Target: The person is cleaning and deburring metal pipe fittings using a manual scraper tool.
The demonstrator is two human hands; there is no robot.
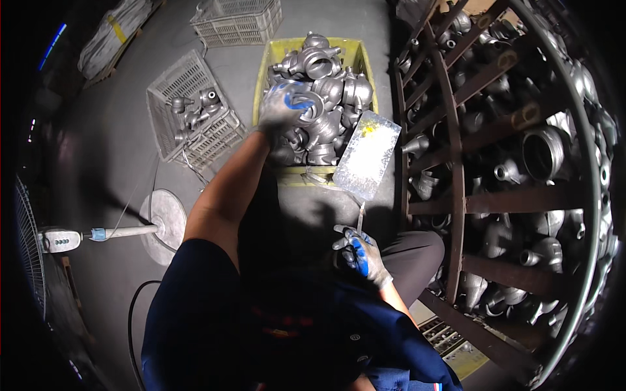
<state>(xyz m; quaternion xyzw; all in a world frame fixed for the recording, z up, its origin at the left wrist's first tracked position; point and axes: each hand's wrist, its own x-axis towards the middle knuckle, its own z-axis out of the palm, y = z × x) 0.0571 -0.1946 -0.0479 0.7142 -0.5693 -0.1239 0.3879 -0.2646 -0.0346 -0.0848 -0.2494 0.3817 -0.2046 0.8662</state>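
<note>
My left hand [282,109], in a grey-and-blue work glove, reaches into a yellow crate [266,62] heaped with grey metal castings. Its fingers curl over the round rim of one metal casting [314,109] on the pile. Lower down, beside my right knee, my gloved right hand [363,256] is closed around a thin, pale stick-like tool [361,218] that points away from me. What kind of tool it is does not show. Beyond its tip, a shiny flat metal plate [368,159] with a yellow smear lies tilted against the crate's near right corner.
A grey plastic crate [166,140] with several smaller castings stands at the left, another grey crate [236,25] at the back. A fan base [171,218] is on the floor at my left. Along the right runs a brown metal rack [454,150] full of castings.
</note>
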